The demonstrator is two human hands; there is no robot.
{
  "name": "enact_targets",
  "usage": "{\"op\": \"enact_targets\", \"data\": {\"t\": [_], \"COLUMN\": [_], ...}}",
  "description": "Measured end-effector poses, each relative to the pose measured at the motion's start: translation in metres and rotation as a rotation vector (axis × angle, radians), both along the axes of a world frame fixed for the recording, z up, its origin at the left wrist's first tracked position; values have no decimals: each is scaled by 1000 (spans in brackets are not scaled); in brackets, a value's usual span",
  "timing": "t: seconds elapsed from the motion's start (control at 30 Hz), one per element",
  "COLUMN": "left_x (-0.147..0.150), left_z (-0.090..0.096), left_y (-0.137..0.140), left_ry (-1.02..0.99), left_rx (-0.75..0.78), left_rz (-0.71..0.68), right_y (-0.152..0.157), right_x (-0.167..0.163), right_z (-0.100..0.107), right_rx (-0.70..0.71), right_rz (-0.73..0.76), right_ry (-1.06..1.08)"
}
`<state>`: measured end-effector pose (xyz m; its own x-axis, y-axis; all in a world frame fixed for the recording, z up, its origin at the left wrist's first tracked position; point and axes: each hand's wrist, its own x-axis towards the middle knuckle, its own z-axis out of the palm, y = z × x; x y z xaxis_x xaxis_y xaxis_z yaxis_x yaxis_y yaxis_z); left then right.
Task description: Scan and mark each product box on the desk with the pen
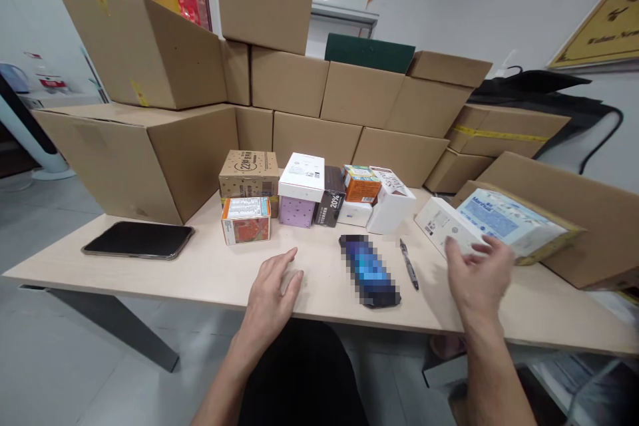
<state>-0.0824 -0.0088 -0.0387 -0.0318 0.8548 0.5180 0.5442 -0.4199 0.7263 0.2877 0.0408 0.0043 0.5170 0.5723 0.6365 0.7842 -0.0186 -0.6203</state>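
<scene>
My left hand [273, 287] rests at the table's front edge, fingers stretched out and thumb apart, holding nothing. At the right, my right hand [479, 279] is raised with thumb and fingers spread and slightly bent. It overlaps the near end of a long white box [442, 223]; whether it touches the box I cannot tell. A pack of tissues [514, 219] sits just beyond that hand. Between my hands lie a smartphone [370, 271] with a blurred-out screen and a dark pen [409, 265].
Small boxes stand mid-table: an orange-and-white box [246, 221], a brown carton [249, 173], a white-lidded purple box [298, 210], a black box [329, 203], an orange box [361, 184] and a tall white box [391, 203]. A dark phone [138, 240] lies left. Stacked cardboard boxes [319, 133] wall the back.
</scene>
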Motion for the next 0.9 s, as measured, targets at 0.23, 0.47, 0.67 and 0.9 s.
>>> {"op": "enact_targets", "data": {"t": [0.23,0.47,0.67,0.9], "left_x": [-2,-4,-6,-3], "left_z": [-3,1,0,-3], "left_y": [-1,-4,-3,-3], "left_ry": [49,26,-86,-532], "left_rx": [42,36,-6,-27], "left_rz": [22,3,-23,65], "right_y": [78,95,33,-44], "right_x": [-77,-71,-52,-77], "right_z": [48,39,33,47], "right_rx": [-382,-376,11,400], "right_rz": [96,96,5,298], "right_ry": [-147,-67,-110,132]}}
